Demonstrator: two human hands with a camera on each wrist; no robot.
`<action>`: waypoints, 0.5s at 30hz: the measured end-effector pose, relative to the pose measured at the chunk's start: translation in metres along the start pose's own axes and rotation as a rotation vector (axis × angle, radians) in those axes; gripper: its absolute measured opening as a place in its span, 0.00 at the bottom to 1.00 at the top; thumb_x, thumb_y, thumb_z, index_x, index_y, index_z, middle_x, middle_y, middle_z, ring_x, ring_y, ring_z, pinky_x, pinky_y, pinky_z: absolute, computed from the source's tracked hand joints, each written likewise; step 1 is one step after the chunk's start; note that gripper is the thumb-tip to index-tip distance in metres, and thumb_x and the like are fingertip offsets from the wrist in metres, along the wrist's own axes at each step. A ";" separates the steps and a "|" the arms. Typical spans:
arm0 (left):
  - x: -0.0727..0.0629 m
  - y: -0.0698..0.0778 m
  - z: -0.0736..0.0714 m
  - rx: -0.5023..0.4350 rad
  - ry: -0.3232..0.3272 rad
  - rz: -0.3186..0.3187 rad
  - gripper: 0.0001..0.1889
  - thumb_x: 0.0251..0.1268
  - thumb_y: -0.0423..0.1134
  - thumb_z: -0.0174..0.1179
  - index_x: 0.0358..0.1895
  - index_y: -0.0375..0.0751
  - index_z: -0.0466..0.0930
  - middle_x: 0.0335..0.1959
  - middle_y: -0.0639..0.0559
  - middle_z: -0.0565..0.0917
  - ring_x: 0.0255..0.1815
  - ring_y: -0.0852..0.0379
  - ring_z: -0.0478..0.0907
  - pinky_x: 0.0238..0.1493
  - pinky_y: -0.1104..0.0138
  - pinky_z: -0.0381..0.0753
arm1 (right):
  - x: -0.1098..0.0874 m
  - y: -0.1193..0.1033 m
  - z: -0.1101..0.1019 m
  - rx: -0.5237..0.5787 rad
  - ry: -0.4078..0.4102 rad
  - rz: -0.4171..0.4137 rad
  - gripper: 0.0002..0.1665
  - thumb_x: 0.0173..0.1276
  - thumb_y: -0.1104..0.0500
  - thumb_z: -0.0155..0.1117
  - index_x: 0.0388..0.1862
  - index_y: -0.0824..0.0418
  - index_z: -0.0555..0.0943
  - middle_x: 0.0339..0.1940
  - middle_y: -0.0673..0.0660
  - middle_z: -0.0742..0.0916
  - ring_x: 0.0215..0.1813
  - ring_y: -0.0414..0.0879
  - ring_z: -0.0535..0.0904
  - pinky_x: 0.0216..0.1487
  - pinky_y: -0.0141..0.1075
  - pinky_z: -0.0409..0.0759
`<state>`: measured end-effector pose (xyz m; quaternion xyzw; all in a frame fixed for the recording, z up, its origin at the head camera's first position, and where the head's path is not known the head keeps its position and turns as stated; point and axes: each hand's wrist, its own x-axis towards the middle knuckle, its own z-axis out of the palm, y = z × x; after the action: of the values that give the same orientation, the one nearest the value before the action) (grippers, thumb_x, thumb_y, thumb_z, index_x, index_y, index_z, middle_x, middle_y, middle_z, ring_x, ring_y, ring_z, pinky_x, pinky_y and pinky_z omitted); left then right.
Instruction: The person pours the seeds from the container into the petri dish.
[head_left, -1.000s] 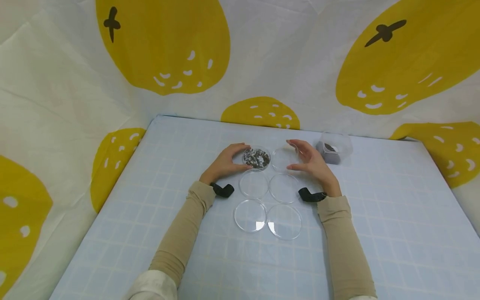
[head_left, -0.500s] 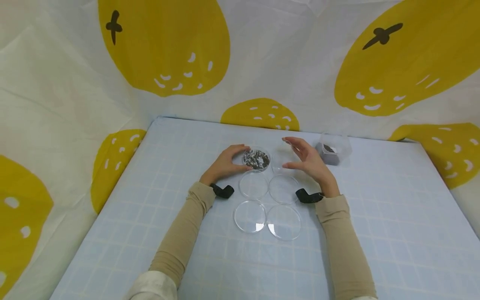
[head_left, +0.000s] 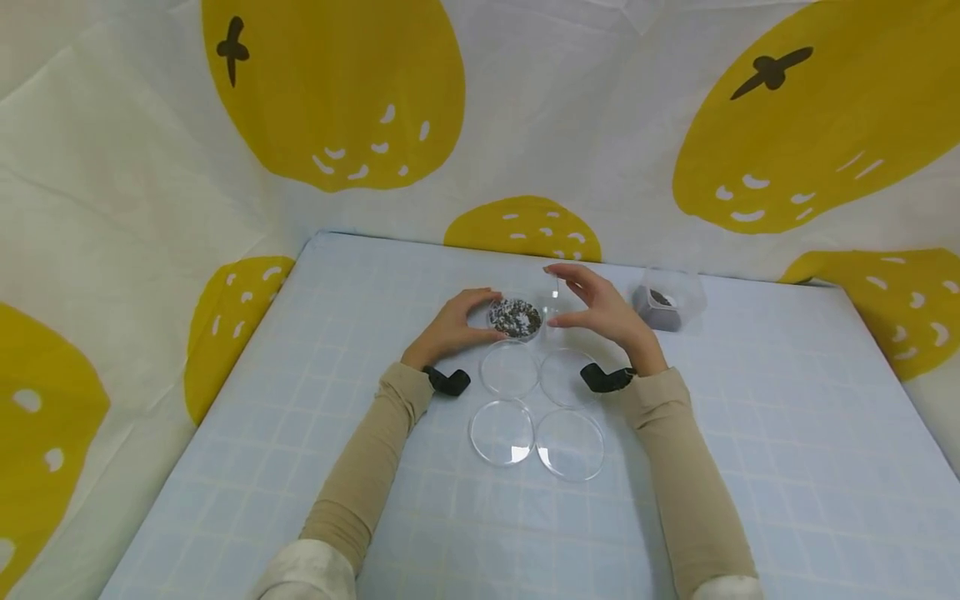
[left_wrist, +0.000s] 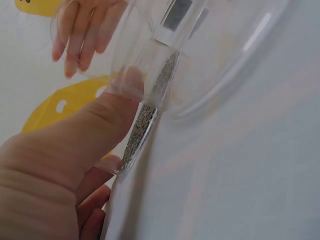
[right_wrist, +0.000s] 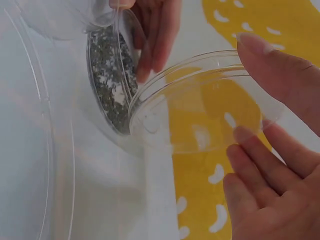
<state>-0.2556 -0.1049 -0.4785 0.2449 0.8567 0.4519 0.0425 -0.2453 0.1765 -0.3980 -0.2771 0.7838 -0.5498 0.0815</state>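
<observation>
A round clear petri dish point(head_left: 514, 318) holds dark grains with white gaps between them and rests on the table. My left hand point(head_left: 452, 327) grips its left side, thumb on the near rim and fingers on the far rim. Just right of it, my right hand point(head_left: 606, 315) holds a clear, shallow petri dish lid point(right_wrist: 200, 107) by the edge between thumb and fingers. Raised off the table and tilted steeply, the lid has its lower edge beside the filled dish in the right wrist view; whether they touch, I cannot tell.
Several clear round dish pieces lie in two columns nearer the person, among them a front-left one point(head_left: 501, 433) and a front-right one point(head_left: 570, 444). A clear square box point(head_left: 686, 292) with a grey container point(head_left: 657, 310) of dark grains stands at the back right.
My right hand has lifted the lid from the table, moved it left towards the filled dish and tilted it up. The left hand and its dish have stayed in place.
</observation>
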 end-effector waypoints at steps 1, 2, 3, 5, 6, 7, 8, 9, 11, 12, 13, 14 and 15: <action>0.000 0.001 0.000 0.000 0.000 -0.001 0.37 0.54 0.48 0.75 0.69 0.46 0.72 0.70 0.50 0.71 0.74 0.50 0.61 0.74 0.58 0.53 | 0.004 0.002 0.001 -0.008 -0.008 0.001 0.44 0.55 0.75 0.73 0.71 0.72 0.65 0.71 0.69 0.70 0.74 0.59 0.60 0.76 0.47 0.51; 0.000 0.001 0.000 0.000 0.000 -0.003 0.37 0.54 0.48 0.75 0.69 0.46 0.72 0.70 0.50 0.71 0.74 0.51 0.61 0.74 0.58 0.54 | 0.007 0.004 0.003 -0.014 -0.017 -0.001 0.44 0.55 0.75 0.73 0.71 0.71 0.66 0.71 0.68 0.70 0.74 0.58 0.61 0.76 0.47 0.51; 0.000 0.001 0.000 0.001 0.001 -0.006 0.37 0.55 0.48 0.75 0.69 0.46 0.72 0.70 0.51 0.71 0.74 0.51 0.61 0.74 0.58 0.54 | 0.011 0.007 0.004 -0.019 -0.028 -0.003 0.44 0.55 0.73 0.74 0.71 0.70 0.66 0.72 0.66 0.70 0.74 0.57 0.61 0.76 0.46 0.50; 0.000 0.000 0.000 0.002 0.001 -0.010 0.38 0.55 0.49 0.74 0.70 0.46 0.71 0.71 0.52 0.71 0.74 0.52 0.61 0.74 0.58 0.54 | 0.016 0.005 0.008 -0.044 -0.052 -0.005 0.44 0.56 0.72 0.75 0.71 0.69 0.67 0.71 0.66 0.71 0.74 0.57 0.62 0.76 0.47 0.50; 0.000 0.000 0.000 0.001 -0.001 -0.010 0.39 0.55 0.49 0.74 0.71 0.47 0.70 0.70 0.53 0.71 0.74 0.52 0.61 0.74 0.57 0.54 | 0.019 0.005 0.010 -0.057 -0.063 -0.006 0.43 0.56 0.71 0.75 0.70 0.69 0.67 0.71 0.65 0.71 0.73 0.57 0.62 0.76 0.48 0.50; 0.000 -0.001 0.001 0.002 -0.002 -0.012 0.40 0.55 0.50 0.74 0.72 0.48 0.68 0.70 0.54 0.72 0.74 0.53 0.61 0.74 0.57 0.55 | 0.022 0.005 0.011 -0.067 -0.073 -0.001 0.43 0.56 0.71 0.75 0.70 0.69 0.68 0.71 0.65 0.71 0.73 0.58 0.62 0.76 0.50 0.50; 0.001 -0.002 0.001 0.003 -0.003 -0.011 0.42 0.55 0.51 0.74 0.73 0.48 0.67 0.69 0.55 0.73 0.73 0.53 0.61 0.74 0.56 0.55 | 0.025 0.005 0.013 -0.084 -0.087 0.000 0.44 0.56 0.71 0.75 0.71 0.70 0.67 0.71 0.65 0.71 0.73 0.59 0.61 0.76 0.52 0.50; 0.001 -0.003 0.001 0.005 -0.002 -0.007 0.43 0.55 0.52 0.74 0.74 0.49 0.65 0.68 0.56 0.73 0.73 0.54 0.61 0.74 0.56 0.55 | 0.027 0.004 0.015 -0.100 -0.097 0.006 0.43 0.56 0.70 0.75 0.71 0.69 0.67 0.71 0.65 0.72 0.73 0.60 0.61 0.75 0.54 0.50; 0.002 -0.004 0.002 0.005 -0.002 -0.005 0.45 0.55 0.54 0.73 0.76 0.50 0.62 0.67 0.57 0.75 0.73 0.54 0.61 0.73 0.55 0.55 | 0.031 0.004 0.019 -0.131 -0.117 0.027 0.43 0.57 0.69 0.75 0.71 0.68 0.68 0.71 0.64 0.72 0.73 0.62 0.61 0.74 0.58 0.50; 0.002 -0.004 0.001 0.004 -0.003 -0.004 0.46 0.55 0.55 0.73 0.76 0.51 0.61 0.67 0.57 0.75 0.73 0.55 0.61 0.73 0.54 0.55 | 0.035 0.009 0.021 -0.148 -0.125 0.039 0.44 0.57 0.66 0.76 0.71 0.66 0.68 0.71 0.62 0.73 0.74 0.61 0.61 0.74 0.59 0.50; 0.002 -0.004 0.002 0.004 -0.003 -0.005 0.47 0.55 0.55 0.73 0.77 0.52 0.60 0.67 0.58 0.75 0.73 0.55 0.61 0.73 0.54 0.55 | 0.037 0.009 0.023 -0.163 -0.134 0.056 0.44 0.57 0.66 0.76 0.71 0.65 0.68 0.71 0.61 0.73 0.74 0.61 0.60 0.73 0.61 0.51; 0.002 -0.005 0.001 0.002 -0.003 -0.003 0.48 0.54 0.56 0.73 0.77 0.52 0.59 0.67 0.58 0.75 0.74 0.56 0.60 0.73 0.54 0.55 | 0.039 0.009 0.025 -0.180 -0.141 0.070 0.44 0.57 0.65 0.77 0.71 0.64 0.68 0.70 0.60 0.73 0.74 0.61 0.60 0.72 0.61 0.52; 0.002 -0.005 0.001 0.000 -0.003 -0.003 0.49 0.54 0.56 0.73 0.78 0.52 0.57 0.67 0.58 0.74 0.74 0.56 0.60 0.74 0.54 0.55 | 0.041 0.009 0.027 -0.190 -0.146 0.085 0.44 0.57 0.63 0.77 0.71 0.63 0.69 0.70 0.58 0.74 0.74 0.60 0.61 0.72 0.61 0.54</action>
<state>-0.2592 -0.1052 -0.4830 0.2442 0.8570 0.4515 0.0448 -0.2704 0.1350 -0.4093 -0.2894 0.8353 -0.4475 0.1352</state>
